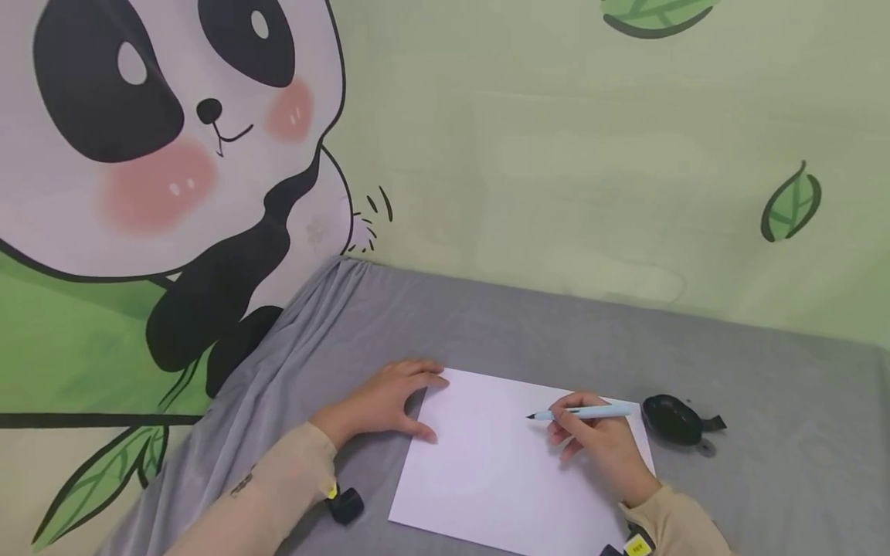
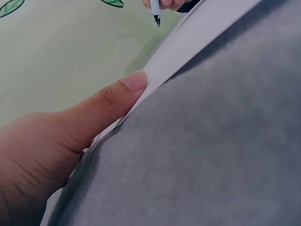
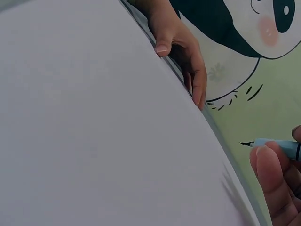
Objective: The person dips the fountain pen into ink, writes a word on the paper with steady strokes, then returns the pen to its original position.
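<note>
From my station I count two pale sleeves (image 1: pixel 264 486) nearest, black gear (image 1: pixel 345 506) at each cuff. Of two hands, the left hand (image 1: pixel 385 401) has its grip spread, thumb and fingers resting along the left edge of one white sheet (image 1: pixel 480 455). The right hand (image 1: pixel 601 444) has its grip closed round one pen (image 1: pixel 591 412), tip raised above the sheet. The sheet lies flat on the grey-clothed counter (image 1: pixel 779 432). One black object (image 1: pixel 670 419) sits just beside its right edge. Beyond stands a green wall (image 1: pixel 556 154), bearing one big panda (image 1: pixel 229 193) at left and two leaves (image 1: pixel 791 205) toward the right.
</note>
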The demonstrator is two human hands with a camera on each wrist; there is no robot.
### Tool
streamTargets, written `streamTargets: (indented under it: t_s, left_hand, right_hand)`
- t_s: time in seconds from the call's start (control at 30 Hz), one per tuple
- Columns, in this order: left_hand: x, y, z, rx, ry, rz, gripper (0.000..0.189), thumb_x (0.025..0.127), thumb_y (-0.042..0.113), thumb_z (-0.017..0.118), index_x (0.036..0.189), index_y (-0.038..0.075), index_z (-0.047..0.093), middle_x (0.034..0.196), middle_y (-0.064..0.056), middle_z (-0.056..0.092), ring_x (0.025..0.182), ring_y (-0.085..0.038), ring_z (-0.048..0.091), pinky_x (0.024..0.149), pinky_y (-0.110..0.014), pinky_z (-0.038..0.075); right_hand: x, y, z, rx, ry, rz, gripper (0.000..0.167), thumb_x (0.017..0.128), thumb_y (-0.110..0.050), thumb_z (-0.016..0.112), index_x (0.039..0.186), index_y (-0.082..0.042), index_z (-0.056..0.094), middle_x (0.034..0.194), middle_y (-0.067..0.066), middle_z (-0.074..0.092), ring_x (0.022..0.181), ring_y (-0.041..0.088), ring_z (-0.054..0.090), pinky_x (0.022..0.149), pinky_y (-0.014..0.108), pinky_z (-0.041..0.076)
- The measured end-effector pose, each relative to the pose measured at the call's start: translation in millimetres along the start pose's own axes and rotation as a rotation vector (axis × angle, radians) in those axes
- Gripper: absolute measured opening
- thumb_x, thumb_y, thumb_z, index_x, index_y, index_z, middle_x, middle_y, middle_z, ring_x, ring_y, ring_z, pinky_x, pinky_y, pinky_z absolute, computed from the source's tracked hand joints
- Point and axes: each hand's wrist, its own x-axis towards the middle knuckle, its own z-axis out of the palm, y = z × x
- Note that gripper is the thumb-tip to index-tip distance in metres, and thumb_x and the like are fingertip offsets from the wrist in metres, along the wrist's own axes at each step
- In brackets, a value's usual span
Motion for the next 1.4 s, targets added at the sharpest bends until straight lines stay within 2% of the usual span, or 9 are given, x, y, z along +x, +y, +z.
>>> streamTargets:
  t_s: [0.37, 0.6, 0.97, 1.4]
  left_hand:
    - [-0.9, -0.5, 0.1, 0.015, 0.019, 0.02, 0.078, 0.069, 0.052, 0.08, 0.133, 0.015, 0.056, 0.146, -0.008, 0.047, 0.136, -0.03, 0.042, 0.11, -0.054, 0.033]
    - [-2.3, -0.9, -0.9, 0.018, 0.031, 0.033, 0.079, 0.068, 0.052, 0.081, 0.133, 0.014, 0.056, 0.146, -0.009, 0.048, 0.135, -0.032, 0.044, 0.109, -0.055, 0.034]
    - [-1.5, 0.8, -2.3, 0.018, 0.025, 0.019, 0.079, 0.069, 0.052, 0.08, 0.133, 0.014, 0.056, 0.146, -0.008, 0.047, 0.136, -0.03, 0.043, 0.11, -0.054, 0.033]
    - [-0.5, -1.5, 2.9, 0.017, 0.026, 0.019, 0.078, 0.069, 0.052, 0.08, 0.133, 0.015, 0.057, 0.146, -0.007, 0.048, 0.135, -0.029, 0.043, 0.11, -0.053, 0.034]
  right_hand:
    - [-1.2, 6.0, 3.6, 0.0, 0.038, 0.0, 0.021, 0.092, -0.008, 0.063, 0.096, 0.011, 0.056, 0.063, 0.0, 0.06, 0.051, 0.009, 0.059, 0.047, 0.028, 0.054]
    - [-1.4, 7.9, 5.9, -0.012, 0.036, 0.013, 0.021, 0.092, -0.009, 0.062, 0.095, 0.011, 0.057, 0.065, 0.004, 0.062, 0.052, 0.009, 0.06, 0.049, 0.027, 0.054]
    - [-1.0, 8.8, 5.4, -0.036, 0.009, -0.018, 0.02, 0.092, -0.008, 0.063, 0.095, 0.011, 0.057, 0.069, 0.009, 0.064, 0.055, 0.008, 0.061, 0.05, 0.027, 0.055]
    - [-2.0, 10.4, 4.6, -0.051, -0.015, -0.038, 0.018, 0.092, -0.007, 0.062, 0.092, 0.01, 0.056, 0.07, 0.011, 0.064, 0.055, 0.008, 0.061, 0.05, 0.027, 0.055]
